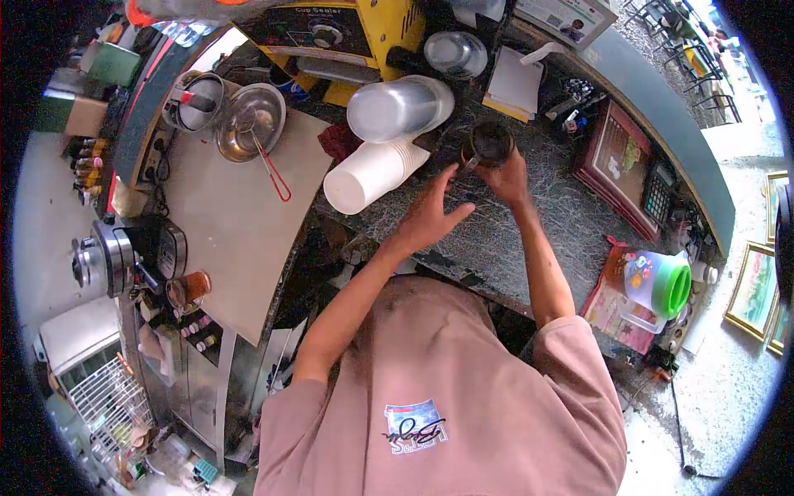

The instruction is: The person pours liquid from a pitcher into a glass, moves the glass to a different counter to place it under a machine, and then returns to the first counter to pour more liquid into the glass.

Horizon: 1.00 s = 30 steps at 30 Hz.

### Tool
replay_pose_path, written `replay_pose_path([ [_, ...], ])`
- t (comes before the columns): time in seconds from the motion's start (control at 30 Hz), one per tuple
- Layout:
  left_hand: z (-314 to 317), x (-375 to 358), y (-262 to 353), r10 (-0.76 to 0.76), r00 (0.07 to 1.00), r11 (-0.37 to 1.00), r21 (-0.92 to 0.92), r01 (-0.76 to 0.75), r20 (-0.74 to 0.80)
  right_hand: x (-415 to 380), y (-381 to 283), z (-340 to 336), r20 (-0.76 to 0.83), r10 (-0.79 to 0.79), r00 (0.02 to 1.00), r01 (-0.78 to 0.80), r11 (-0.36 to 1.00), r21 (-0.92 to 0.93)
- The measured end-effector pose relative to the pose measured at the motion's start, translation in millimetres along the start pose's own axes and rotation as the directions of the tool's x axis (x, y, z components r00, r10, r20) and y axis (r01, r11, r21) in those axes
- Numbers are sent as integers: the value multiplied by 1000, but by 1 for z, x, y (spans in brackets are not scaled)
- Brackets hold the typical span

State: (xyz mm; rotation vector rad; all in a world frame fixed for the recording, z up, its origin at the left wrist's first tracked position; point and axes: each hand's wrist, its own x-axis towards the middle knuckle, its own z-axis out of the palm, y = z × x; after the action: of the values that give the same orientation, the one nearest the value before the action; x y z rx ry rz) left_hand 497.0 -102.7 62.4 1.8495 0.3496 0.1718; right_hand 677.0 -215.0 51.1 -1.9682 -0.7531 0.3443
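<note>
My right hand (506, 178) is wrapped round a clear cup (492, 142) of dark liquid at the far side of the dark, scratched counter (496, 248). Part of the cup's lower side is hidden by the fingers. My left hand (432, 215) is open just to the left of it, thumb spread away from the fingers and nothing in its grasp. Beyond and left of that hand lies a stack of white paper cups (372, 175) on its side. Behind this is a stack of clear plastic cups (401, 109), also lying down.
A yellow and black cup sealer (331, 33) stands at the back. On the pale worktop at left is a metal bowl (256, 116) with a red-handled strainer (271, 175). A green-lidded pitcher (657, 283) and a dark red box (616, 165) are at right.
</note>
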Motion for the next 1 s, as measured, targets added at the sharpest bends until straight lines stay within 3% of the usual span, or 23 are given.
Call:
replay_pose_path([
  [0.1,3,-2,3,34,997,999,42,-31,-73,-25,-5,6,-17,18,1000,-19,998,-67],
  [0.2,-2,-19,7,95,990,991,105,-84,-101,-57,-10,13,68,11,998,0,986,-169],
  [0.3,-15,-47,5,24,999,1000,-5,-24,-23,-87,-36,23,111,40,993,-28,994,-104],
  [0.37,-30,-70,6,-28,998,999,-24,29,52,-107,-33,37,105,-53,993,67,989,-131],
  [0.4,-39,-84,15,-138,987,988,-55,142,80,-112,-47,41,153,-34,988,52,991,-119],
  [0.5,-64,-122,10,-143,988,990,16,142,62,-127,-67,67,221,-103,970,123,989,-78],
  [0.73,-127,-207,2,-217,971,976,-2,218,-99,-134,-129,142,546,-231,805,263,964,20],
  [1.0,-196,-289,-29,-278,863,960,-143,240,-421,-128,-202,261,692,-380,613,389,908,154],
])
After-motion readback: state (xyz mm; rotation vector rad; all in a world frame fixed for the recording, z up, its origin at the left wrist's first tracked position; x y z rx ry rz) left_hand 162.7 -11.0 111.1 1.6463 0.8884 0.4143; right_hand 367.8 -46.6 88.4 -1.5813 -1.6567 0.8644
